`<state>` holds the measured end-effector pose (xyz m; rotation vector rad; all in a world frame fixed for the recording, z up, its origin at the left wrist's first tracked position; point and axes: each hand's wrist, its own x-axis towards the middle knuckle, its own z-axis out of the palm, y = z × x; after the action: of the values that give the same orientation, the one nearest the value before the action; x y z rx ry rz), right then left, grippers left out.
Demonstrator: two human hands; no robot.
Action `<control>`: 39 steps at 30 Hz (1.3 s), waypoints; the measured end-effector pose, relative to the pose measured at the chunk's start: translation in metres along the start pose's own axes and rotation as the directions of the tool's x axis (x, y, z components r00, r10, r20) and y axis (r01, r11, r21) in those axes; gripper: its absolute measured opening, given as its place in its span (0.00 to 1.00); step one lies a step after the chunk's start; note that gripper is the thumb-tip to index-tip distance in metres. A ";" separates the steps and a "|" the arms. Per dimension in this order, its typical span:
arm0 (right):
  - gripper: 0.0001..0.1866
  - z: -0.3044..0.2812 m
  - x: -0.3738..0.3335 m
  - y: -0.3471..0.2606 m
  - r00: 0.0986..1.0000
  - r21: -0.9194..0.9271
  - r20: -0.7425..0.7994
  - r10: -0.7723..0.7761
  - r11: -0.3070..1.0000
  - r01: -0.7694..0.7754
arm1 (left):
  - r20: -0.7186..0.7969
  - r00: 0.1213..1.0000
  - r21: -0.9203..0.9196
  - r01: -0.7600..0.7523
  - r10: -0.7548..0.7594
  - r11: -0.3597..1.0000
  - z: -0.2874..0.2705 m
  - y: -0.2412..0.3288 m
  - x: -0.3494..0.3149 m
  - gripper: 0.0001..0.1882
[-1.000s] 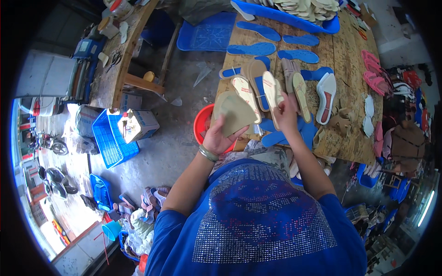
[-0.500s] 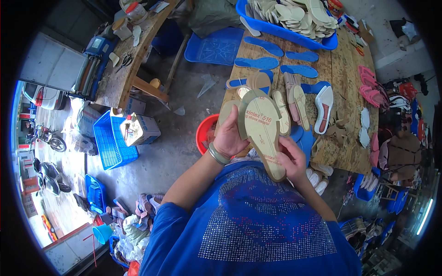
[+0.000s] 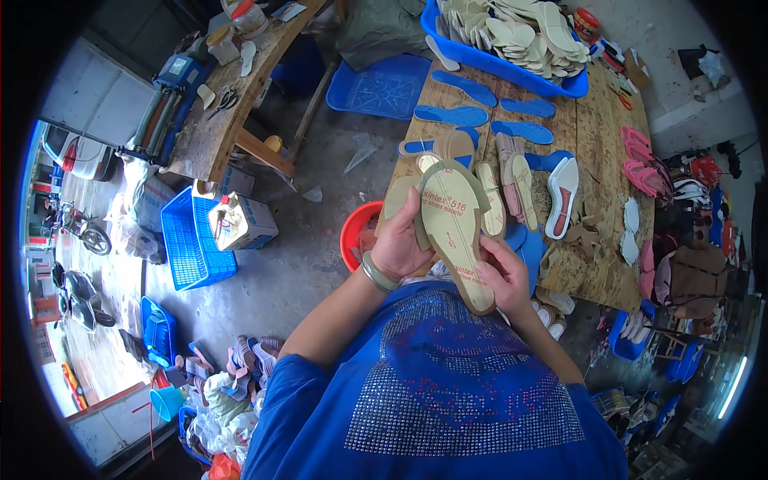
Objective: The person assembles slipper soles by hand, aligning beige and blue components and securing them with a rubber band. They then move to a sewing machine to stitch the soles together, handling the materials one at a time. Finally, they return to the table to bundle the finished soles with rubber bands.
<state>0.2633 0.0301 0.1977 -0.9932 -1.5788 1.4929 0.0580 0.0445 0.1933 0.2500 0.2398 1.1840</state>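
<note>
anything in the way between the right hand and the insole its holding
Nothing visible: the right hand is directly on the narrow end of the insole. An olive-grey piece shows along the edge of the wide end, by the left hand, away from the right hand's hold.
</note>
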 end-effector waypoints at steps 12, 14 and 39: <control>0.19 -0.010 0.026 -0.018 0.990 0.197 0.016 0.139 0.970 -0.140 | -0.120 0.986 0.179 -0.094 0.117 0.979 0.013 0.004 0.015 0.20; 0.18 -0.010 0.043 -0.020 0.986 0.320 0.036 0.164 0.933 -0.167 | -0.146 0.978 0.222 -0.112 0.147 0.969 0.018 0.002 0.017 0.19; 0.16 0.008 0.071 -0.044 0.984 0.357 -0.137 0.113 0.932 -0.057 | -0.104 0.989 0.347 -0.065 0.108 0.936 0.046 0.038 0.013 0.25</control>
<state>0.2231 0.0899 0.2413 -0.9516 -1.1190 1.6434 0.0432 0.0668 0.2478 0.4988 0.5497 1.2428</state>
